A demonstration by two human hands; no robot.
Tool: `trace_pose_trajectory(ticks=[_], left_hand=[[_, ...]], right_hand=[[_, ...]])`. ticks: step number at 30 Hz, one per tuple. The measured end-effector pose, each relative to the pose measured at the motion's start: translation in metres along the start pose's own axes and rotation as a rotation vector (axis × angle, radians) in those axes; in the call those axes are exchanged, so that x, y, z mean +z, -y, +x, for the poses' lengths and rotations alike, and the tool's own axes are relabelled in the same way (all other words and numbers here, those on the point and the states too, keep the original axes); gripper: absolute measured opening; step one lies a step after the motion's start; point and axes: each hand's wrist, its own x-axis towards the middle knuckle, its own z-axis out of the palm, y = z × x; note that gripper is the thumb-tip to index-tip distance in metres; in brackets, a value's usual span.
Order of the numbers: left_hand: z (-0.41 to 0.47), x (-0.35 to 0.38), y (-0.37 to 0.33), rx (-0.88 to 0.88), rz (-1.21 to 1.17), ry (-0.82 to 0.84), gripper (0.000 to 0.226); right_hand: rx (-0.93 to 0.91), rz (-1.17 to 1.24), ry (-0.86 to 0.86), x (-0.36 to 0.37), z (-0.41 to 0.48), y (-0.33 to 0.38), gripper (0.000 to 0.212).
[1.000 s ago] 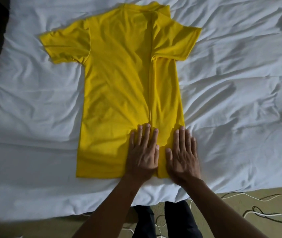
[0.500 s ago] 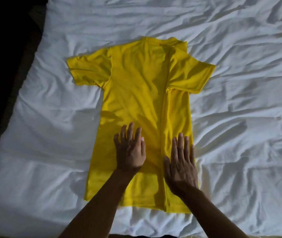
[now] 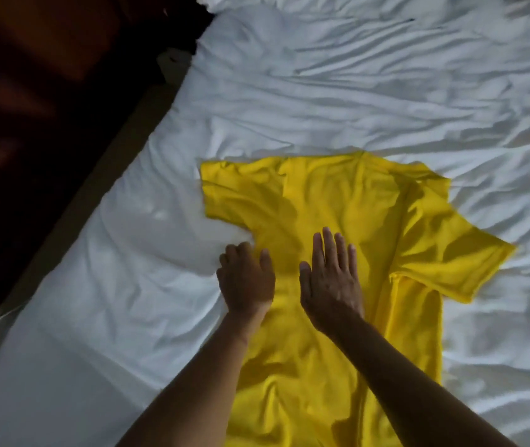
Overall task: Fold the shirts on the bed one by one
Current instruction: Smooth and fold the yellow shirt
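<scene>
Risk: uneven pull skews fold. Your left hand [image 3: 245, 279] curled at yellow fabric T-shirt [image 3: 321, 195] edge, grip unclear; right hand [image 3: 331, 285] flat, fingers together.

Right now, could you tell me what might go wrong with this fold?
The loose sleeve juts out beyond the folded-in side, so the yellow shirt may fold lopsided. The left hand grips the shirt's edge beside the rumpled sheet and might catch it. The right hand presses only mid-chest, so creases lower down could stay.

A bedroom: wide bed [image 3: 337, 91] under a rumpled white sheet [image 3: 128, 301], dim floor beside.
</scene>
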Motion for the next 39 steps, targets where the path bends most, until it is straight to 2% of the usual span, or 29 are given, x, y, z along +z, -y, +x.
trace_pose_trajectory(ticks=[4,8,10,11,13,17,20,24,28,34,39], left_hand=[[0.027,0.023,-0.002,-0.014,-0.231,-0.079,0.036],[0.037,0.04,0.003,-0.136,-0.463,-0.064,0.034],[0.036,0.043,0.008,-0.15,-0.52,-0.072,0.029],[0.036,0.042,0.009,-0.16,-0.547,-0.06,0.027],[0.039,0.042,0.012,-0.191,-0.59,-0.019,0.026],[0.042,0.037,0.015,-0.23,-0.633,0.046,0.025],[0.042,0.035,0.016,-0.26,-0.655,0.092,0.024],[0.044,0.027,0.013,-0.287,-0.654,0.142,0.023],[0.049,0.013,0.006,-0.333,-0.703,0.181,0.026],[0.032,-0.021,-0.046,-0.196,-0.672,0.077,0.025],[0.001,-0.015,-0.094,-0.004,-0.516,0.092,0.029]], right_hand=[[-0.021,0.067,0.045,0.018,0.073,0.01,0.052],[0.033,0.203,0.131,0.029,0.135,0.02,0.033],[0.006,0.267,0.175,0.036,0.156,0.022,0.037],[0.065,0.367,0.203,0.038,0.167,0.023,0.038],[0.099,0.394,0.126,0.039,0.184,0.025,0.042],[0.148,0.353,0.15,0.052,0.213,0.022,0.059],[0.208,0.381,0.179,0.056,0.228,0.018,0.051],[0.276,0.428,0.176,0.049,0.235,0.019,0.027],[0.259,0.476,0.075,0.036,0.228,0.018,0.026],[0.265,0.478,-0.026,-0.01,0.221,-0.005,0.024],[0.277,0.315,0.044,-0.039,0.215,-0.048,0.024]])
